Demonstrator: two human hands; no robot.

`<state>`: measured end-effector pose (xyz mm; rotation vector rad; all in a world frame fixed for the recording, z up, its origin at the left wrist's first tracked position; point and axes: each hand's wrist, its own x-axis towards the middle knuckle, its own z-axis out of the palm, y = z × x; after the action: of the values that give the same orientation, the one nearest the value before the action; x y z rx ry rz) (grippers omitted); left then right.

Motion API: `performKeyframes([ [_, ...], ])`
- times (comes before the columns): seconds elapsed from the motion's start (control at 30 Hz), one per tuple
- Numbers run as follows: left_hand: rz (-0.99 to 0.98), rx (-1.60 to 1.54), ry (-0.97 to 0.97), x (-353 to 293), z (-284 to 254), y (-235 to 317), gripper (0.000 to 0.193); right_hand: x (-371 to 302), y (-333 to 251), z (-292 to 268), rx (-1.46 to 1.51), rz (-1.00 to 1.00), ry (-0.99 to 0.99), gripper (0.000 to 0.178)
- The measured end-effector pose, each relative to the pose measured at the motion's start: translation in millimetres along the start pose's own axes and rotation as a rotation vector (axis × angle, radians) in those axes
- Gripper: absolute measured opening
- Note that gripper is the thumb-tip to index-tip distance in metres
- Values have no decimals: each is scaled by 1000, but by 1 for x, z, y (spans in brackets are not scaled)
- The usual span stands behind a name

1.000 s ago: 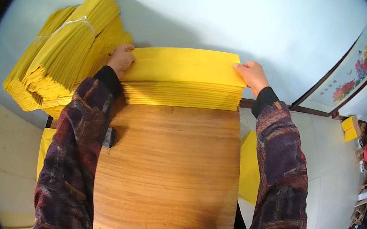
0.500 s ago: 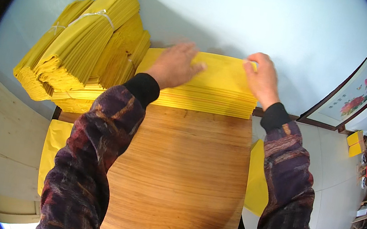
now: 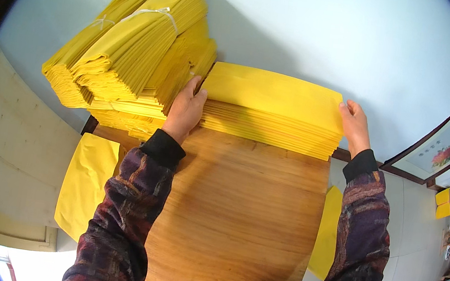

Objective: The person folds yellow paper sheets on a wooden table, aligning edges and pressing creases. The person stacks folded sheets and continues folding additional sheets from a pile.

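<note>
A neat stack of folded yellow sheets [image 3: 274,93] lies along the far edge of the wooden table [image 3: 238,210], against the wall. My left hand [image 3: 186,108] is at the stack's left end, between it and the tied bundles, fingers extended and thumb apart. At the opposite end, my right hand [image 3: 355,125] rests its slightly bent fingers and thumb by the right edge. Both hands flank the stack without closing around it. Whether the sheets are paper or cloth I cannot tell.
Large yellow bundles [image 3: 140,50] tied with white strips are piled at the far left. Yellow sheets hang beside the table at left [image 3: 85,185] and right [image 3: 326,233]. A pale wooden panel [image 3: 24,154] stands left; a framed flower picture [image 3: 449,139] leans on the right wall.
My left hand has moved from above the stack to its left end. My right hand has come down beside the right end. The whole view has shifted slightly.
</note>
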<state>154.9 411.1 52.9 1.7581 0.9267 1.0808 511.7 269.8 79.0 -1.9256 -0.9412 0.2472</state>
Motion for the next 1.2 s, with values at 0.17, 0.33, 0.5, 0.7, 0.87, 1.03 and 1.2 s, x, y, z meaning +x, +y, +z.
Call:
performKeyframes([
  [0.17,-99,-269,14,-7,11,1,54,-4,1,8,149,50,-28,49],
  [0.33,-73,-198,21,-8,17,2,55,-7,2,8,194,57,-126,43],
  [0.5,-15,-111,3,-3,14,5,56,-11,4,12,211,13,-103,41],
  [0.7,18,-135,4,3,13,-2,54,-11,3,11,177,25,-113,41],
  [0.87,30,-36,-27,8,9,-14,54,-13,1,13,208,8,-100,39],
  [1.03,34,-144,25,5,13,-24,56,-15,0,14,180,25,-91,38],
  [1.2,21,-210,118,1,15,-32,48,-13,4,16,179,36,-88,37],
])
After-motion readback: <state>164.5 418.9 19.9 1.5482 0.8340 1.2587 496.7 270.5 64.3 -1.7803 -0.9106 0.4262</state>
